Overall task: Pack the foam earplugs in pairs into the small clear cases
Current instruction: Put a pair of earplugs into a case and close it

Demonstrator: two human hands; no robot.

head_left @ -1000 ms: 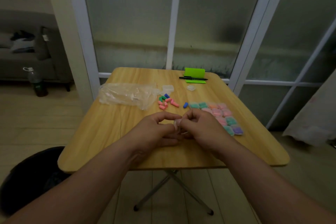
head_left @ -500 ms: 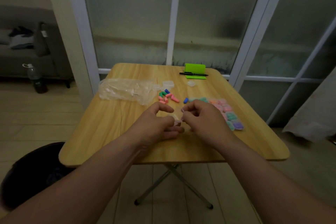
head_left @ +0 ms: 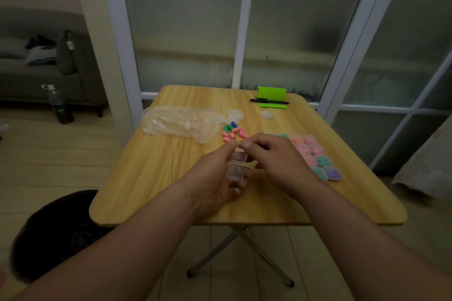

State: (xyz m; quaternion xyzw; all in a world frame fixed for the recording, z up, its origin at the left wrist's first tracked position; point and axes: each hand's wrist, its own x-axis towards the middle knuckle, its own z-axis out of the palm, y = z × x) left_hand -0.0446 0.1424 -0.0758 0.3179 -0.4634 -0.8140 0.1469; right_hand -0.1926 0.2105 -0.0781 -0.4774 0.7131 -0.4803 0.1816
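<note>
Change since earlier frame: both hands are sitting a little higher over the table, and the clear case between them is now showing as two hinged halves, where before it was mostly hidden by fingers.
Left hand: cupping the lower half of the case from beneath, fingers curling round it, thumb reaching up to the upper half.
Right hand: pinching the top edge of the upper half with thumb and forefinger, touching the left thumb.
Case contents: no colour is showing through (dim light, so I am only guessing it is empty).
Loose earplugs: lying in a small pink, green and blue heap just beyond the hands, beside the plastic bag.
Filled cases: sitting in rows to the right, partly behind the right hand.
Spare cases: waiting near the far edge, by the pen.
Handling, case: looking light, thin and stiff, probably slick; the hinge is likely the weak point, so gripping the base by its side walls seems safest.
Handling, plugs: looking soft and springy; pinching each one mid-body and laying the pair side by side should be letting the lid close.
</note>
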